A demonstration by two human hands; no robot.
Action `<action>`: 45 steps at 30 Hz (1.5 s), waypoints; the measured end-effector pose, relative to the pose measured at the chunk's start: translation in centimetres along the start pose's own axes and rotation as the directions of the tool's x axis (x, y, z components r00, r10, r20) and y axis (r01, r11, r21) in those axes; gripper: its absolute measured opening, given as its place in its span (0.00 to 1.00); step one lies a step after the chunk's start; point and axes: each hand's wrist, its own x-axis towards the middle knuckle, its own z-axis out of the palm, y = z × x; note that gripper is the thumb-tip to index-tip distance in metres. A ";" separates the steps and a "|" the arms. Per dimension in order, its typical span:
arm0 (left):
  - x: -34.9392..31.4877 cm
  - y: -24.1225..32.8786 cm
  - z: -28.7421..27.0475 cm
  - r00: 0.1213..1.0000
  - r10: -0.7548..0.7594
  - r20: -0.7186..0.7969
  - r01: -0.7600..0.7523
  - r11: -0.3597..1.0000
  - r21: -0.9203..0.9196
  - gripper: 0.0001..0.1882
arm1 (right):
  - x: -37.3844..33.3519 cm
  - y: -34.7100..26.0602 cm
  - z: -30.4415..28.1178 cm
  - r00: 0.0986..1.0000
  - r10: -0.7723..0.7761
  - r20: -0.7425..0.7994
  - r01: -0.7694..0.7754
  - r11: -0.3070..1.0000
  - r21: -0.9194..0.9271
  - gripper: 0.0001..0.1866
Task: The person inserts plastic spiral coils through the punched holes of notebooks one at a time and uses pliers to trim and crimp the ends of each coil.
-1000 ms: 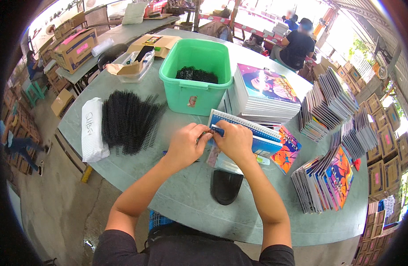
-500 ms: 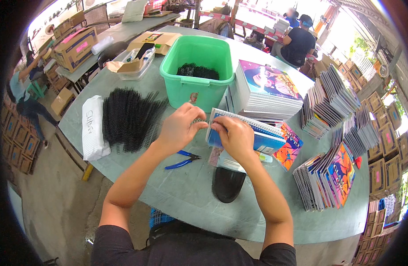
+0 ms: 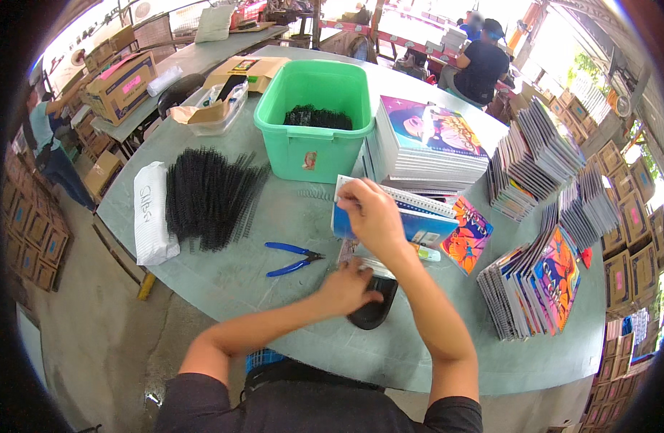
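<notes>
My right hand (image 3: 372,216) is closed at the upper left corner of a blue-covered notebook (image 3: 433,225) with a row of punched holes. It pinches that edge; its fingertips are partly hidden. A thin black coil (image 3: 315,193) sticks out leftward from this corner. My left hand (image 3: 348,290) reaches low in front of the notebook, fingers apart, its thumb over a rounded black object (image 3: 375,309). Left of that hand lie blue-handled cutting pliers (image 3: 292,260), jaws toward the notebook. A large heap of black plastic coils (image 3: 209,198) spreads over the table farther left.
A green bin (image 3: 314,155) holding more black coils stands behind the notebook. Stacked books (image 3: 437,169) and bound notebooks (image 3: 527,296) fill the right side. A white packet (image 3: 151,213) and a clear tray (image 3: 220,119) are at the left. People sit and stand beyond the table (image 3: 224,296).
My left hand has let go of the coil at the notebook's corner and moved down toward the rounded black object. My right hand stays at the notebook, slightly higher on its corner.
</notes>
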 end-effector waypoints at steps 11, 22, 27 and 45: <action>5.7 -3.3 -14.2 1.000 0.005 0.030 -0.004 0.999 -0.031 0.14 | -4.4 1.6 -5.8 0.980 0.176 -0.090 -0.195 0.938 -0.286 0.08; 6.1 -1.1 -15.1 0.897 -0.101 -0.430 0.009 0.977 -0.211 0.18 | -4.7 1.5 -5.7 0.983 0.051 -0.176 -0.096 0.960 -0.262 0.04; 6.7 -0.4 -13.6 0.994 -0.023 -0.103 0.009 0.991 -0.133 0.18 | -5.0 1.3 -5.4 0.969 -0.011 -0.248 -0.071 0.946 -0.317 0.03; 10.9 1.7 -13.9 0.924 -0.358 -0.134 0.193 0.738 -0.647 0.17 | -10.5 6.0 -7.3 0.767 0.605 -0.214 -0.250 0.589 0.769 0.10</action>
